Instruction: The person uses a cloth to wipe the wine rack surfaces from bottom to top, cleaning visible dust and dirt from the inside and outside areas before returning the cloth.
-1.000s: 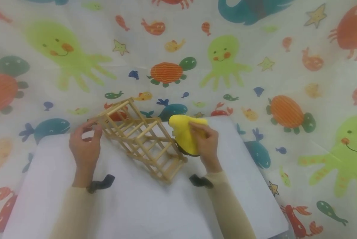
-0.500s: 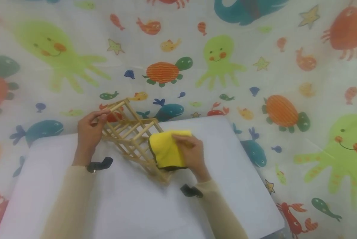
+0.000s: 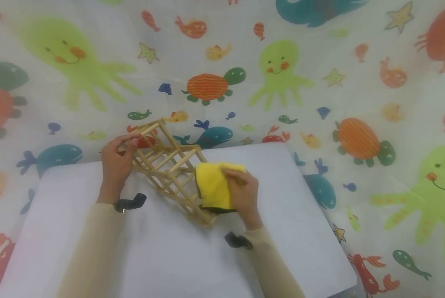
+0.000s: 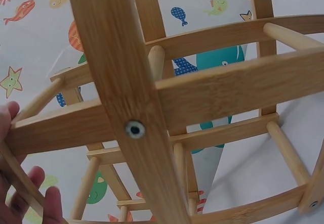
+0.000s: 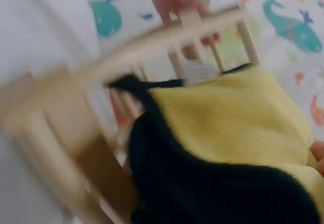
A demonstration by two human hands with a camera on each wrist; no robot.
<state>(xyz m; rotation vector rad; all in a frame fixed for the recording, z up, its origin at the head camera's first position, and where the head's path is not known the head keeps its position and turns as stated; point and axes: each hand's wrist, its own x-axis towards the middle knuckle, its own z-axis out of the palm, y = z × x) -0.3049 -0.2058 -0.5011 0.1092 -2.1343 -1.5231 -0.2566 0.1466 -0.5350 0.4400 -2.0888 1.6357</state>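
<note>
A light wooden rack (image 3: pixel 182 162) of slats and dowels stands slanted across the white table. My left hand (image 3: pixel 118 163) grips its upper left end; in the left wrist view, fingertips (image 4: pixel 52 204) curl around a slat and a screw head shows where the wooden bars (image 4: pixel 114 72) cross. Between the fingers of my right hand (image 3: pixel 243 194) is a yellow cloth (image 3: pixel 212 186) with a dark border, draped against the rack's lower right end. From the right wrist, the cloth (image 5: pixel 223 118) shows a dark underside and a small white label, overlapping the rack's rails.
The white table (image 3: pixel 282 248) extends around the rack, its right edge running down toward the front. Behind and beside it hangs a white curtain (image 3: pixel 311 49) printed with sea animals. Dark bands sit at both wrists over beige sleeves (image 3: pixel 92 248).
My left hand has moved from beside the rack onto its upper left end. My right hand has brought the cloth left and down over the rack's right end, where it hangs flatter.
</note>
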